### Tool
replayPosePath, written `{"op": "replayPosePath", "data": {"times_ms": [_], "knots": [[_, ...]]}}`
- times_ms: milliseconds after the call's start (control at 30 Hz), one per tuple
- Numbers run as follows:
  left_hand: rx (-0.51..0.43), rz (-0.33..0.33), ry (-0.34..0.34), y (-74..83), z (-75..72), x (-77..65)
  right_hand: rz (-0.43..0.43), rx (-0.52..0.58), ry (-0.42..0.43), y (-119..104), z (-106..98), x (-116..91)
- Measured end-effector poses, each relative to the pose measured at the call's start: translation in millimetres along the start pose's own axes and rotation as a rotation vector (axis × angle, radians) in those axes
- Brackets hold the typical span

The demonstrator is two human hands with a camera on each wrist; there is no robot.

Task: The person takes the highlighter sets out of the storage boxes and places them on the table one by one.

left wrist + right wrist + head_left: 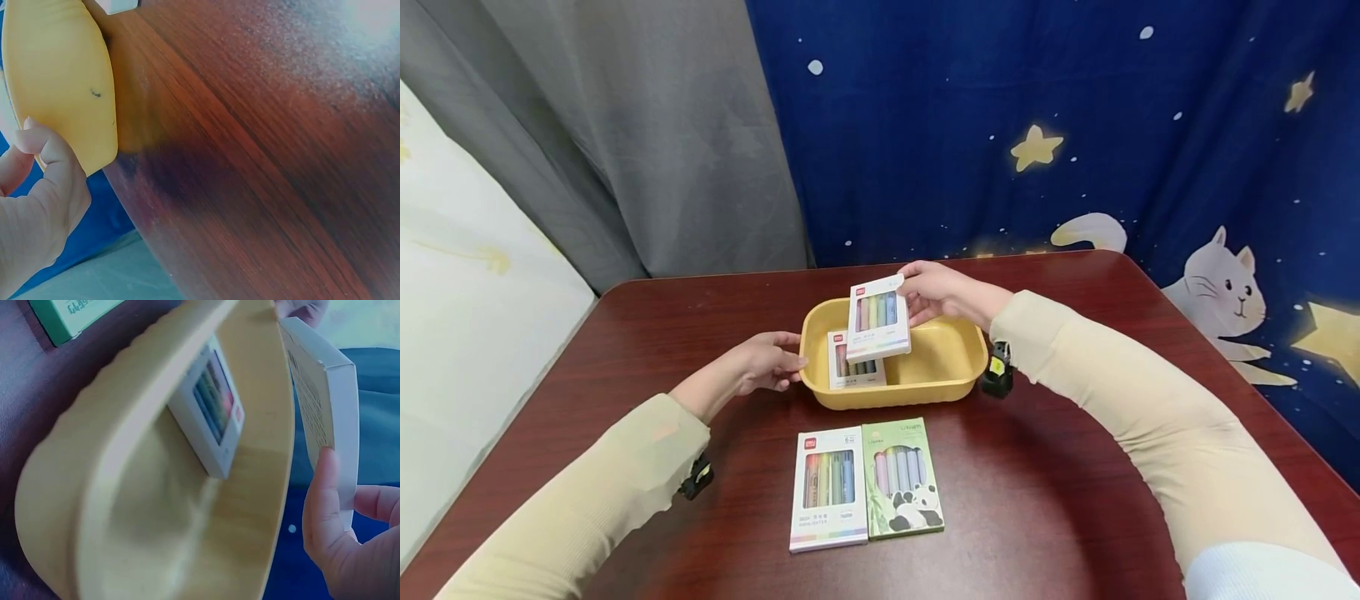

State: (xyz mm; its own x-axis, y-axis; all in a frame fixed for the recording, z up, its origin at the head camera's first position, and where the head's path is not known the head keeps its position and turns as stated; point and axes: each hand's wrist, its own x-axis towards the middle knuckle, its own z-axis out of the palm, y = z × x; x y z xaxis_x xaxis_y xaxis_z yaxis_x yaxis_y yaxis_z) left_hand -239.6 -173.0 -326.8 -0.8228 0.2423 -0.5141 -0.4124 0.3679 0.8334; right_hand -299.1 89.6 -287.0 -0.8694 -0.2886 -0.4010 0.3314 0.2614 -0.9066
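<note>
In the head view my right hand [934, 292] grips a white box of highlighters [878, 318] by its right edge, holding it tilted above a yellow plastic basket [936, 392]. The right wrist view shows my thumb and fingers pinching this white box [340, 419] by its edges. A second white highlighter box [856, 377] leans inside the basket on its left side, partly covered by the held one. My left hand [767, 362] pinches the basket's left rim; the left wrist view shows its fingers [53, 153] curled at the yellow wall [62, 75].
In front of the basket, another white highlighter box [829, 492] lies flat beside a green panda-print pen box [904, 479], edges touching. The dark red wooden table [1015, 517] ends at curtains [925, 125] behind it.
</note>
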Motion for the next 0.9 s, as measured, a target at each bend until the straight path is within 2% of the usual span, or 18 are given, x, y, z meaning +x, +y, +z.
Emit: {"op": "replayPosePath", "data": {"times_ms": [467,733,900], "knots": [[0.003,0.002,-0.015,-0.5,3.0,-4.3,-0.059,0.023,-0.04,-14.3,-34.9,-32.7],[0.005,0.009,-0.027,-1.7,3.4,-4.9,-0.064,0.011,-0.071,-8.6,-53.8,-50.6],[0.006,-0.001,-0.011,-1.3,3.9,-5.4,-0.062,0.015,-0.078,-2.3,-67.2,-59.7]]}}
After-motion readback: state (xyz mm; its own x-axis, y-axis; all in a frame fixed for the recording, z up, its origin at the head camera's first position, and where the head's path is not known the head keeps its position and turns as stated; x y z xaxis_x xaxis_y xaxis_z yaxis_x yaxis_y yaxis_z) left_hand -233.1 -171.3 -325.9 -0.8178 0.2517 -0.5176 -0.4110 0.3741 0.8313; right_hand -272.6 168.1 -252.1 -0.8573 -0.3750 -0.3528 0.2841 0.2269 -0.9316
